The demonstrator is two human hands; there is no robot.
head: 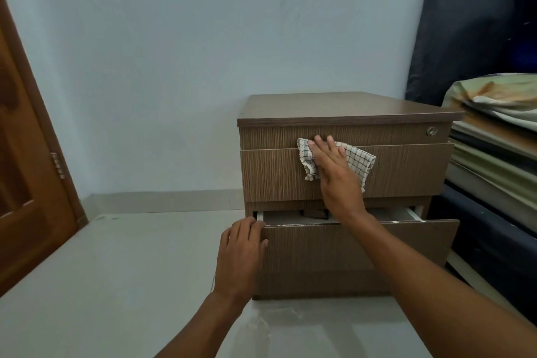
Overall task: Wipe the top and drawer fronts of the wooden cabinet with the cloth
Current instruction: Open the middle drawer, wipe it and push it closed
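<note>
The wooden cabinet (343, 107) stands on the floor against the wall, with three drawer fronts. My right hand (334, 174) presses a white checked cloth (359, 160) flat against the middle drawer front (273, 174), its fingertips reaching the seam under the top drawer (377, 135). The bottom drawer (348, 244) is pulled partly out, and a dark object shows inside it. My left hand (241, 253) grips the left end of that drawer's front, fingers curled over its upper corner.
A brown wooden door (26, 154) stands at the left. Stacked mattresses and folded bedding (494, 136) crowd the cabinet's right side, with a dark upright mattress (470, 23) behind. Pale floor tiles (116, 270) spread out in front and to the left.
</note>
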